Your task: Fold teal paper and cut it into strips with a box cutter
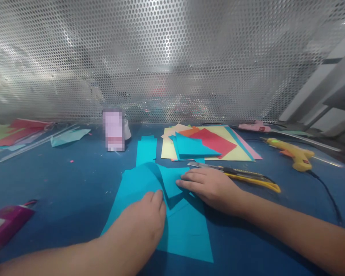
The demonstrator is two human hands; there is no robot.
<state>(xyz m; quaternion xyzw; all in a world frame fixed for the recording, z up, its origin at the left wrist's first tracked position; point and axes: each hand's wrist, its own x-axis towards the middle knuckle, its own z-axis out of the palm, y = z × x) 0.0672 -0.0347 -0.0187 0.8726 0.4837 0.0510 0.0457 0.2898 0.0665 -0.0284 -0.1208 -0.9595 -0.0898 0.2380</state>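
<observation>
Sheets of turquoise paper (138, 184) lie overlapping on the table in front of me. My left hand (149, 216) is closed in a pinch on the edge of one sheet, which curls up off the layer below. Its fingertips are partly hidden by the hand itself. My right hand (209, 186) rests with fingers stretched out over a smaller turquoise piece (174, 180), pressing near its right side. Just behind the right hand lies a utility knife (247, 177) with its blade out, pointing left. Narrow turquoise strips (146, 149) stick out beyond the sheets.
A stack of coloured paper (172, 147) lies at the back. To the right are a yellow glue gun (300, 155) with a black cord and a pink glue gun (254, 127). A blurred-out pale object (113, 128) stands back left. A magenta object (13, 222) sits near left. Perforated metal (166, 61) closes the back.
</observation>
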